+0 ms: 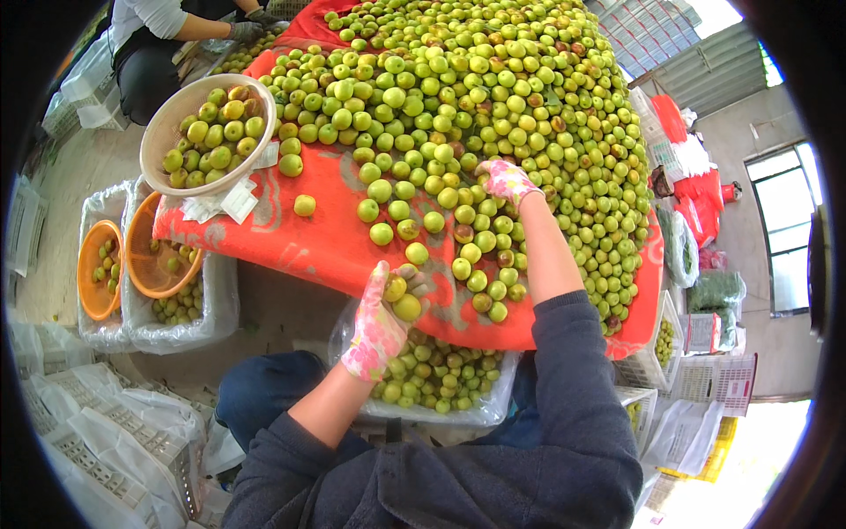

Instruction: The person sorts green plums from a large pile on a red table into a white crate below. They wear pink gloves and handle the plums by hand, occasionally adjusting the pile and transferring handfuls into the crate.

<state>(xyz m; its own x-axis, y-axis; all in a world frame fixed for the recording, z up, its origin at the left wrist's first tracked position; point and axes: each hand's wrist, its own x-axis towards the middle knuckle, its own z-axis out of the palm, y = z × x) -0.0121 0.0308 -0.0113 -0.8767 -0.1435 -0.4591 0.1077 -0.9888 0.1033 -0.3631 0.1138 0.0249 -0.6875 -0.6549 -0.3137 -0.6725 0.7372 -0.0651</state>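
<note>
My left hand [378,330], in a pink-and-white flowered glove, is held palm up at the front edge of a red patterned cloth [291,241]. Two green jujubes [406,307] with yellowish-brown patches rest in its curled fingers. My right hand [509,182], gloved alike, reaches into the front of a broad heap of green jujubes [462,99] spread over the cloth. Its fingertips are bent down among the fruit, and whether they grip one is hidden. Below my left hand, between my knees, stands a plastic-lined crate [456,416] holding many more jujubes.
A cream plastic basket [151,159] of browner jujubes sits on the cloth's left corner, beside paper slips [239,201]. Orange baskets [83,281] rest in lined crates at left. Another person [149,30] with gloved hands works at upper left. Stacked crates [710,380] line the right.
</note>
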